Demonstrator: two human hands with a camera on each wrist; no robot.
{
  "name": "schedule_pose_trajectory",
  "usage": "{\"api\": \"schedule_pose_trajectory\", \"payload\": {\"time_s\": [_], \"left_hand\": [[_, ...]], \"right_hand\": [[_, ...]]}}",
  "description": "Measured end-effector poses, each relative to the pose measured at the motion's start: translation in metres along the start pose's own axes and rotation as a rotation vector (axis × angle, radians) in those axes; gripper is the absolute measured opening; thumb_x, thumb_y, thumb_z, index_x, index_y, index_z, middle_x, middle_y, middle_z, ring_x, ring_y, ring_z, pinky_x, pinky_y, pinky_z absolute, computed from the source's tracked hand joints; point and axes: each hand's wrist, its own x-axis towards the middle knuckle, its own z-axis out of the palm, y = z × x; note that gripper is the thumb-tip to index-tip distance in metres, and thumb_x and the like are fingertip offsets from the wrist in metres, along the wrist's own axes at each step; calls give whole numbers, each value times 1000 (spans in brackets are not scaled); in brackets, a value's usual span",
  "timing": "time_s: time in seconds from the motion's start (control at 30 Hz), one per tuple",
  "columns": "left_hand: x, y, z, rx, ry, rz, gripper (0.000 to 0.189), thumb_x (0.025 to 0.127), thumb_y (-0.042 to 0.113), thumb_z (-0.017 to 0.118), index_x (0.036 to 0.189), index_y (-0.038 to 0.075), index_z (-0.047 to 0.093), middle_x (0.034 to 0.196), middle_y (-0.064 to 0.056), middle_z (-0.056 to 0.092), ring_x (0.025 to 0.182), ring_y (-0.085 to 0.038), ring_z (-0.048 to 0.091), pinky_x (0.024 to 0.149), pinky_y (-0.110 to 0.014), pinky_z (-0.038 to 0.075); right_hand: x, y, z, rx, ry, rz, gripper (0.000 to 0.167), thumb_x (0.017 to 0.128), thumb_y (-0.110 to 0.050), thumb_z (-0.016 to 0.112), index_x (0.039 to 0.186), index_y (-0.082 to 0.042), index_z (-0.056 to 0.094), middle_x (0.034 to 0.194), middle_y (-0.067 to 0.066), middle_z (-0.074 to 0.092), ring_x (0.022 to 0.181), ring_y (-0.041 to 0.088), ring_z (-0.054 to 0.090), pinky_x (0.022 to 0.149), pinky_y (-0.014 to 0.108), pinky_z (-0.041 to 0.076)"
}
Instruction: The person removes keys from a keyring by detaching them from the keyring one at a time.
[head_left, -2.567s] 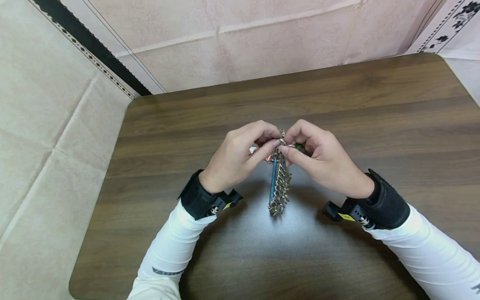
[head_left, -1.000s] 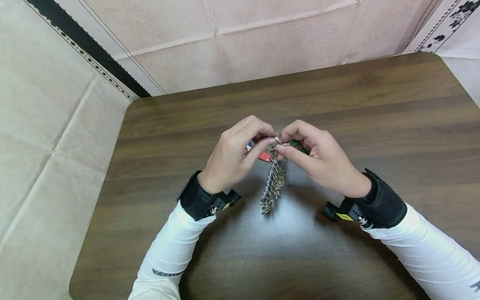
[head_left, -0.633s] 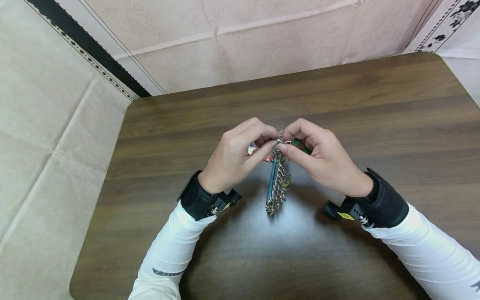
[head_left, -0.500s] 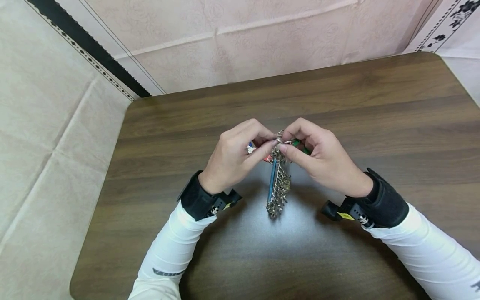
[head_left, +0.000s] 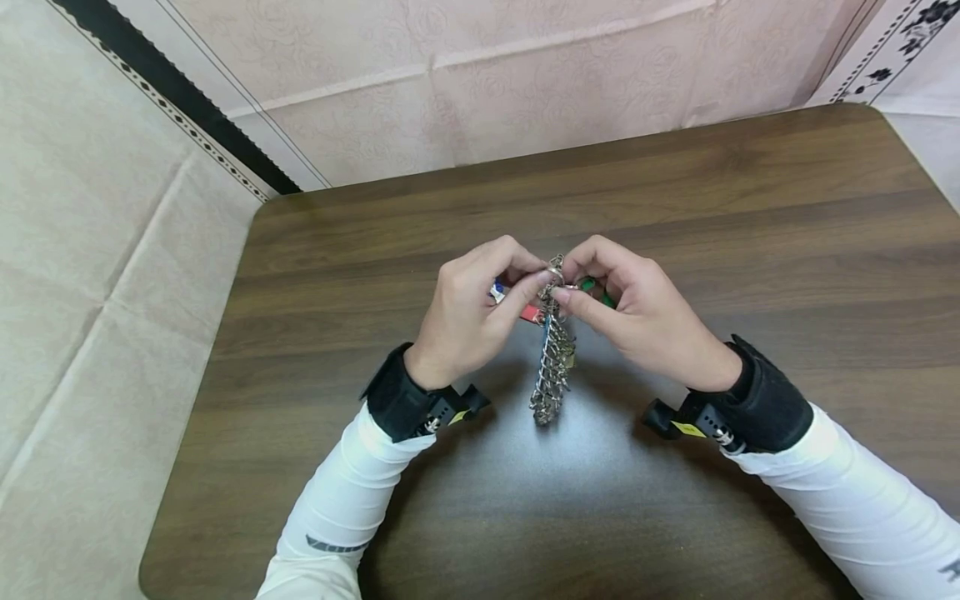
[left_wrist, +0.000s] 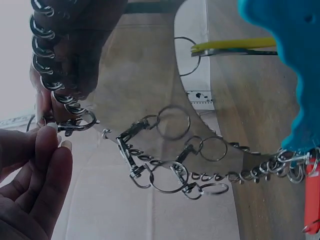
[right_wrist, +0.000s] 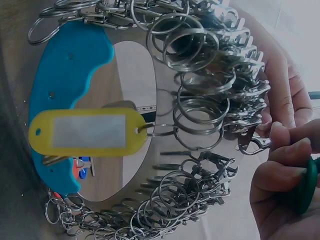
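Between both hands hangs a large key ring carrier (head_left: 553, 375) with a blue handle (right_wrist: 67, 65), crowded with metal clasps (right_wrist: 245, 100) and split rings (right_wrist: 197, 82). My left hand (head_left: 468, 312) pinches a small metal ring at the carrier's top, thumb against forefinger. My right hand (head_left: 633, 308) pinches the same spot from the other side, its fingertips right at a clasp (right_wrist: 259, 145). A green tag (head_left: 587, 284) pokes out by the right fingers. A yellow key tag (right_wrist: 90, 132) hangs from a split ring. A red tag (head_left: 531, 314) shows below the left thumb.
Below the hands lies a brown wooden table (head_left: 450, 517) with rounded corners. Pale patterned cloth (head_left: 525, 92) hangs behind its far edge. A small blue and white item (head_left: 497, 291) peeks out under the left hand. Black wrist straps (head_left: 772, 408) carry cameras.
The carrier has swung and turned, so its blue handle is now mostly hidden in the head view. More of the red tag shows. Both hands keep their pinch, shifting only slightly.
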Motion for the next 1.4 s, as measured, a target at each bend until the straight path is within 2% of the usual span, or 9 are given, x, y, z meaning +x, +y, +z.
{"api": "schedule_pose_trajectory", "payload": {"time_s": [0.23,0.43,0.67,0.77,0.97,1.1,1.27,1.4], "left_hand": [[0,0,1,-28,-6,-23,6,94,3,70,92,0,65,79,-7,68,70,-9,60,63,-21,50],[2,1,-1,-8,-41,22,5,94,3,69,94,0,65,84,-7,67,76,-11,62,70,-20,53],[1,3,-2,35,-39,62,6,95,6,70,97,1,68,86,-7,67,77,-11,61,70,-18,52],[1,4,0,0,-28,44,4,95,3,69,95,-1,67,83,-8,68,73,-11,63,69,-17,54],[-2,4,3,-121,-5,-42,5,93,-5,68,93,-4,63,81,-12,69,66,-11,66,65,-18,57],[-2,4,5,-142,5,-71,7,93,-4,67,93,-5,61,82,-13,70,64,-12,67,64,-20,57],[-2,3,5,-160,-16,-101,8,95,-3,66,93,-5,58,87,-15,71,67,-15,69,65,-21,58],[-1,3,4,-120,-38,-90,8,95,-2,66,94,-3,59,87,-13,71,70,-14,69,67,-20,58]], "right_hand": [[0,0,1,-22,29,-39,6,97,4,62,99,-2,60,83,2,66,66,12,55,56,24,42],[-3,-1,3,-3,53,-51,6,96,5,63,98,0,61,80,0,65,64,11,55,54,23,43],[-5,-2,4,16,67,-65,8,94,7,63,97,0,61,80,-2,61,63,10,53,56,23,43],[-5,-3,4,15,59,-62,8,95,6,63,98,-1,61,81,-1,60,63,11,51,56,24,42],[-2,-2,3,-5,36,-38,7,96,3,63,102,-1,61,85,2,62,67,12,56,58,23,44],[-1,0,3,-33,23,-17,6,97,1,63,102,-2,61,87,3,64,69,11,57,59,23,45],[-1,0,2,-37,36,-21,5,97,1,64,99,-3,62,83,2,67,65,12,54,54,24,43],[-1,0,3,-18,59,-33,5,96,3,64,97,-1,62,80,3,67,64,12,56,53,24,43]]}}
